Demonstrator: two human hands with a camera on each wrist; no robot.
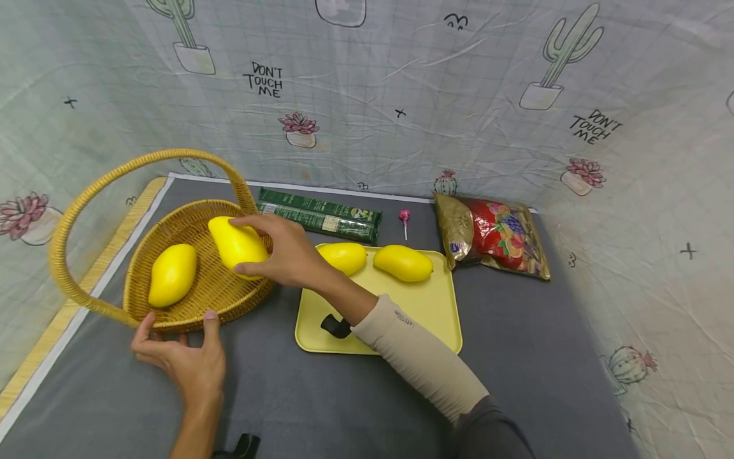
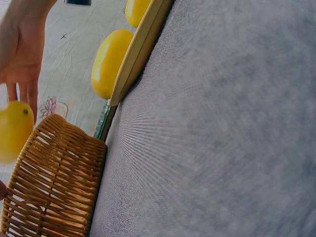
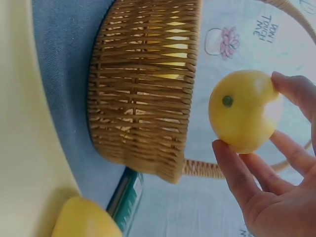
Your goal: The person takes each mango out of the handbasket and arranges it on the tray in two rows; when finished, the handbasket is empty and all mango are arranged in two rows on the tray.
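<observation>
Over the right part of the wicker basket [image 1: 212, 290], my right hand [image 1: 287, 252] grips a yellow mango [image 1: 236, 245] between thumb and fingers. The right wrist view puts this mango [image 3: 244, 111] above the basket rim [image 3: 190, 94]. Another mango [image 1: 173, 275] lies inside the basket on the left. My left hand [image 1: 186, 363] holds the basket's near rim by the handle base, its thumb and index finger spread apart along it. Two more mangoes, one [image 1: 344, 257] partly behind my right wrist and one [image 1: 403, 263] beside it, lie on the yellow tray [image 1: 424, 319].
A long green packet [image 1: 321, 213] lies behind the tray, with a pink lollipop [image 1: 404, 220] to its right. A gold and red bag [image 1: 496, 236] lies at the back right. The basket's tall handle [image 1: 74, 217] arches up on the left. A patterned cloth hangs behind the grey table.
</observation>
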